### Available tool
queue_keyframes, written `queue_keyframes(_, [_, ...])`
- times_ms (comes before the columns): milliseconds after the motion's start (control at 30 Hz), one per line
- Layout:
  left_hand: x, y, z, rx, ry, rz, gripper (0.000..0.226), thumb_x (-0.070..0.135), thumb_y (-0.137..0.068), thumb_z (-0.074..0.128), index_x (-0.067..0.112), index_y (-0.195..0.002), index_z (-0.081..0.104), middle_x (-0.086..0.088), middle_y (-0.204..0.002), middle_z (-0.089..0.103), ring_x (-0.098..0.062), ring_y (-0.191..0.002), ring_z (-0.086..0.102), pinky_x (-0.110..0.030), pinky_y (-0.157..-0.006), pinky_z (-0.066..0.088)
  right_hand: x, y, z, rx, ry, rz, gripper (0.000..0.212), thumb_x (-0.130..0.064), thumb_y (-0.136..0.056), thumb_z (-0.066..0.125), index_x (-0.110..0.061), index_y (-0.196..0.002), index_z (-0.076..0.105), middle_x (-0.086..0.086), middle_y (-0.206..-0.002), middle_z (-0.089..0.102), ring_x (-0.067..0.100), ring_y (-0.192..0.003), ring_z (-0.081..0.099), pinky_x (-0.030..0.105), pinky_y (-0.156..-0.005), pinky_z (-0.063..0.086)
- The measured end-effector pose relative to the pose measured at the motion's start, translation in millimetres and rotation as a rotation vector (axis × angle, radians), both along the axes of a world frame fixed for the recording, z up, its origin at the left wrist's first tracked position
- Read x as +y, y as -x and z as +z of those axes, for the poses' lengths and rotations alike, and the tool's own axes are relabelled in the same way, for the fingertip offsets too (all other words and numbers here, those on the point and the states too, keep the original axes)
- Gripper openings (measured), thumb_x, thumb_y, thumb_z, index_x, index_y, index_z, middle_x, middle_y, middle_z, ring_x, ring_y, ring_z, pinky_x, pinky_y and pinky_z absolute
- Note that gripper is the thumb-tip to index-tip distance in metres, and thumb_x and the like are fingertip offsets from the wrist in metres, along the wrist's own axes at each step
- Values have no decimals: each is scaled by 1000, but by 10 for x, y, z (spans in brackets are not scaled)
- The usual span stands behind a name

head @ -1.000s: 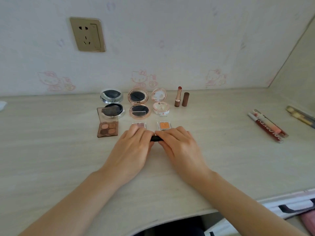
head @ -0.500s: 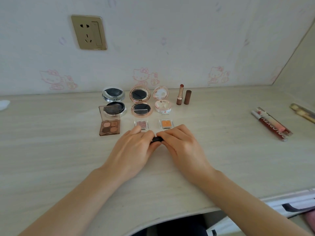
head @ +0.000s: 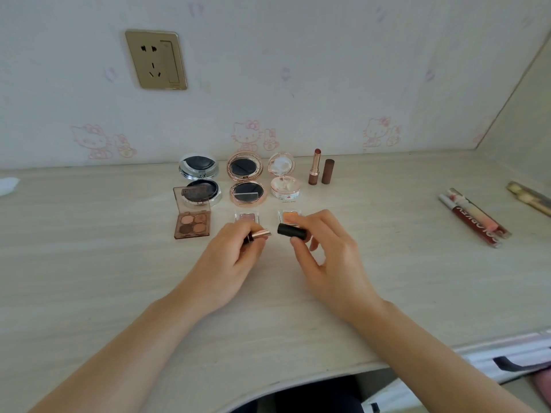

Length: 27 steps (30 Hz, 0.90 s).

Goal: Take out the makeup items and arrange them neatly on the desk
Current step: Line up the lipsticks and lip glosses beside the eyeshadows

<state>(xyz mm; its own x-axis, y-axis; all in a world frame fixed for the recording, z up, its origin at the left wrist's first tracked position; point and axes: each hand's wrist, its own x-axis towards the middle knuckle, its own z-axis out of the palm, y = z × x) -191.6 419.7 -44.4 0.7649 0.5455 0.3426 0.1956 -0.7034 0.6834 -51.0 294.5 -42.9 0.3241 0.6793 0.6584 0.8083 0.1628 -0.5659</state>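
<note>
A: Lipstick tube (head: 260, 234), rose-gold end showing. Where?
B: Held just above the tabletop (head: 89, 263), in the left hand (head: 229, 263), whose grip is curled tight around the base. Black cap (head: 292, 231) is off and apart from the tube, a small gap between them. Right hand (head: 328, 263) pinches the cap between thumb and fingers, its grip clamped on it.

A: Directly behind?
B: Two small single eyeshadow pans, pink (head: 247, 217) and orange (head: 289, 216), partly hidden by the fingers. Left of them, an open four-shade palette (head: 192, 223).

A: Back row?
B: Three open round compacts: silver (head: 200, 181), rose-gold (head: 247, 178), pale pink (head: 283, 178). Then an upright uncapped lipstick (head: 315, 167) with its brown cap (head: 327, 171) standing just beside it.

A: Far right?
B: Lip gloss tubes (head: 474, 217) lying flat, well apart from the rows.
</note>
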Motion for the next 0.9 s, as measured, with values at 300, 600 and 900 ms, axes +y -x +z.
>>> queue_keyframes(300, [-49, -37, 7, -168, 270, -6, 11, 28, -98, 45, 21, -98, 53, -14, -74, 46, -31, -72, 45, -43, -69, 44, -16, -29, 85, 422, 7, -49, 25, -6, -85, 62, -30, -91, 61, -15, -91, 65, 5, -83, 59, 14, -68, 47])
queue_keyframes(600, [-72, -151, 55, -332, 615, 12, 33, 15, -103, 37, 12, -95, 68, 5, -63, 53, -11, -62, 49, -26, -62, 48, -23, -63, 53, 506, 76, 0, 29, -4, -87, 58, -32, -96, 61, -17, -91, 69, 4, -95, 64, 21, -73, 53])
queue_keyframes(900, [-242, -706, 175, -341, 719, -52, 9, 20, -98, 48, 17, -91, 52, 11, -62, 50, -10, -59, 46, -34, -65, 42, -85, -418, 127, 484, 55, -53, 38, -5, -89, 53, -39, -106, 58, -16, -85, 64, 5, -87, 61, 12, -64, 47])
